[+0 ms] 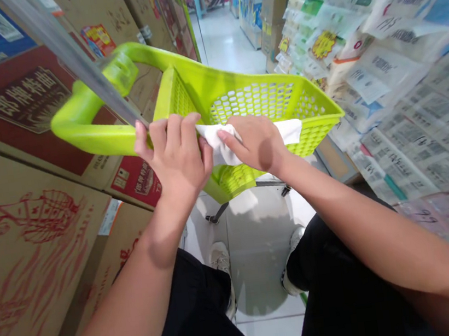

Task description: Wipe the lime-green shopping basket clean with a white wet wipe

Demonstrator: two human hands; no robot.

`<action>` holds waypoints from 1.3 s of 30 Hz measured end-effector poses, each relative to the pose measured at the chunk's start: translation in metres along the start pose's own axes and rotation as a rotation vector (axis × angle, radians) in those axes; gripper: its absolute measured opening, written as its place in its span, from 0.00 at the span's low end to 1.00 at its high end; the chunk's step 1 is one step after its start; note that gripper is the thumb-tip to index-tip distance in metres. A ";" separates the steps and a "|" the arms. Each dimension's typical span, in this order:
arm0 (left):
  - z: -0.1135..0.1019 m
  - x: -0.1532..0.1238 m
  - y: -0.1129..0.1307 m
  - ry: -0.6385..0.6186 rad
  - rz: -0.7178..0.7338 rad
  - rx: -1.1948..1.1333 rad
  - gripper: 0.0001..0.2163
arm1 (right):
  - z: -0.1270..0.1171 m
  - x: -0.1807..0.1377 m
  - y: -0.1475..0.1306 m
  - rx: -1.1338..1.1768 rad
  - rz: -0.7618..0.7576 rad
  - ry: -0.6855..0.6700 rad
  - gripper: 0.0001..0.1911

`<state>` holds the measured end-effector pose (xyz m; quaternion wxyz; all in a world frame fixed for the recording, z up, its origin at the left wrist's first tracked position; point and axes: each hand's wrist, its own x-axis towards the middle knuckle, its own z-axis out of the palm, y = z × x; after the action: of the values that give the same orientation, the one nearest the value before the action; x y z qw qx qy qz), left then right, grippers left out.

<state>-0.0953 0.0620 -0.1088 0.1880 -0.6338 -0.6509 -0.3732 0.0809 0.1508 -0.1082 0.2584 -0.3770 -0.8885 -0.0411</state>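
Cartons (33, 259) and packets (384, 64) alongside, left hand (177, 155) around trolley rail (100, 140), right hand (257, 139) around cloth (212, 141).

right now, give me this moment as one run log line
left hand: gripping basket rim | right hand: holding white cloth against basket | cartons: left of basket

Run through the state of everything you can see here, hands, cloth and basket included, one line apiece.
Left hand: curled over the basket's edge
Right hand: closed on the cloth
White cloth: bunched, partly hidden by the right hand
Green basket: open-topped, above wheels
Metal pole: slanting
Cardboard boxes: stacked
Packaged goods: piled
Shoes: worn, on the floor
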 end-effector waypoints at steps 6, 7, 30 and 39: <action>-0.010 0.003 -0.015 -0.040 -0.027 -0.044 0.24 | -0.009 -0.021 0.078 -0.156 0.266 -0.106 0.42; -0.010 0.004 -0.018 -0.040 -0.023 -0.036 0.23 | -0.011 -0.025 0.094 -0.184 0.340 -0.116 0.43; -0.011 0.001 -0.023 -0.091 0.049 0.030 0.22 | -0.008 -0.021 0.082 -0.151 0.256 -0.096 0.41; -0.013 -0.003 -0.010 -0.080 0.148 0.129 0.25 | 0.000 -0.035 0.039 -0.003 0.090 0.017 0.32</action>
<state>-0.1079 0.0507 -0.1050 0.2292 -0.6811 -0.6320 -0.2900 0.1280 0.1559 -0.1297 0.2668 -0.4168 -0.8683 -0.0340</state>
